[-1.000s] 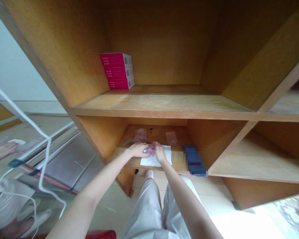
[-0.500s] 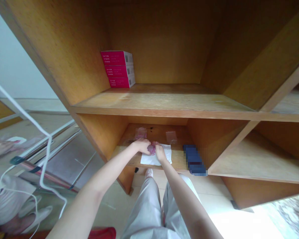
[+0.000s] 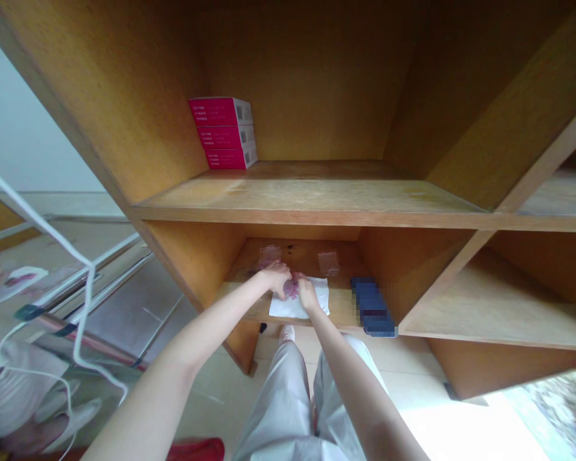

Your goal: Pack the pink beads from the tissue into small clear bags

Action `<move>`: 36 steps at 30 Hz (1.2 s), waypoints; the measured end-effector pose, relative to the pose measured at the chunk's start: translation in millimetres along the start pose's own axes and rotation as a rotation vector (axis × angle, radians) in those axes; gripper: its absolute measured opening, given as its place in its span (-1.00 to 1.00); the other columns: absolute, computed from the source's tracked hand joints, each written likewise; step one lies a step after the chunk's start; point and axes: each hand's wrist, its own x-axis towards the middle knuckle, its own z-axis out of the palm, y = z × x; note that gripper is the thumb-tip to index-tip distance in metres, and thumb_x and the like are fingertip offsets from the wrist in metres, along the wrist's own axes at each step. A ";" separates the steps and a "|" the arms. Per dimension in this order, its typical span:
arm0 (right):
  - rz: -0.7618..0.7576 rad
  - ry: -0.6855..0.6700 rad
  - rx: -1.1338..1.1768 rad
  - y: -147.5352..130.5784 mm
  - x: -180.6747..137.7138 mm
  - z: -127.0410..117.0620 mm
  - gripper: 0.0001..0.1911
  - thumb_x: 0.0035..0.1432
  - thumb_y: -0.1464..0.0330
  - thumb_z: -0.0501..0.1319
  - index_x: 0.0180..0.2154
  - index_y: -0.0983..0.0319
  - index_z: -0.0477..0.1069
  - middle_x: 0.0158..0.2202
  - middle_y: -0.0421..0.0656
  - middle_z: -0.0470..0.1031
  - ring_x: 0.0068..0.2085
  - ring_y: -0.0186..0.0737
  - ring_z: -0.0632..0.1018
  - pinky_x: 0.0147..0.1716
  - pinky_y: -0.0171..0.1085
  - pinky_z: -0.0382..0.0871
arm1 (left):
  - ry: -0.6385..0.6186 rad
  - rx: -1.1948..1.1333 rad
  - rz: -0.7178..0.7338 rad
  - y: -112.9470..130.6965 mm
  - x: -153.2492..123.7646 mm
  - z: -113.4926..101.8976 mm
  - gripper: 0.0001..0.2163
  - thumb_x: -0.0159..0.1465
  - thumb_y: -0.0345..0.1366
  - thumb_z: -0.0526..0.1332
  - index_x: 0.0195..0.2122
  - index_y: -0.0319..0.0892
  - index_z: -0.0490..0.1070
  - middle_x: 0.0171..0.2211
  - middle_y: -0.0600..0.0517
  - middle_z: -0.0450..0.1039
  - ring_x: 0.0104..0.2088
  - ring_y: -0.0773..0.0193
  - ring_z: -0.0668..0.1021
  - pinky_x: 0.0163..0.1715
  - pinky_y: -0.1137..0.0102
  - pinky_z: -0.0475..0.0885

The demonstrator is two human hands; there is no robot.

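Small clear bag of pink bits (image 3: 292, 288): it sits between the two hands, just above a white paper sheet (image 3: 282, 309), near the front of the low wooden shelf (image 3: 242, 310).
Left hand (image 3: 274, 278): it reaches over the paper from the left, palm down, and touches the bag's left side.
Right hand (image 3: 308, 296): it comes from the near side, palm down, and touches the bag's right side.
Fingers: they are close together on both hands, with the tips at the bag. The hands hide it, so you cannot tell if they pinch it.
Arms: the left arm (image 3: 187, 346) slants in from the near left. The right arm (image 3: 350, 378) goes almost straight out.
Good way: thin plastic may slip, so soft, slow fingers over the flat paper seem best.
Right of the paper: a blurred dark blue thing (image 3: 372, 307) lies at the shelf's front edge.
Far side: two small clear bags (image 3: 269, 256) (image 3: 328, 263) lie apart on the shelf.
Up high: three pink boxes (image 3: 223, 133) stand stacked on the upper wooden shelf (image 3: 317, 198).
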 end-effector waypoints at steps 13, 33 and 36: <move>0.026 0.016 0.016 2.7 -0.3 -0.8 -0.61 0.13 0.36 -0.20 -0.29 0.23 0.38 -0.21 -0.10 0.43 -0.15 -0.24 0.41 -0.13 -0.26 0.23 | -0.016 -0.065 -0.046 -5.7 -9.5 0.2 -0.49 -0.24 0.02 0.26 -0.22 -0.05 0.40 -0.15 -0.03 0.38 -0.08 0.04 0.36 -0.05 0.16 0.17; 0.005 0.021 0.048 2.6 0.2 -0.6 -0.61 0.12 0.37 -0.20 -0.29 0.24 0.38 -0.21 -0.08 0.44 -0.14 -0.24 0.41 -0.10 -0.22 0.21 | 0.035 -0.145 -0.037 -14.9 -13.7 10.1 -0.44 -0.21 0.02 0.27 -0.14 -0.05 0.36 -0.13 -0.04 0.35 -0.06 0.06 0.35 -0.02 0.19 0.11; 0.018 0.025 0.048 1.1 -0.3 -1.2 -0.61 0.13 0.36 -0.20 -0.28 0.24 0.38 -0.19 -0.07 0.43 -0.13 -0.23 0.41 -0.09 -0.22 0.20 | 0.039 -0.150 -0.053 -15.3 -14.1 11.5 -0.43 -0.22 0.03 0.26 -0.15 -0.05 0.37 -0.12 -0.04 0.35 -0.05 0.05 0.34 -0.02 0.19 0.11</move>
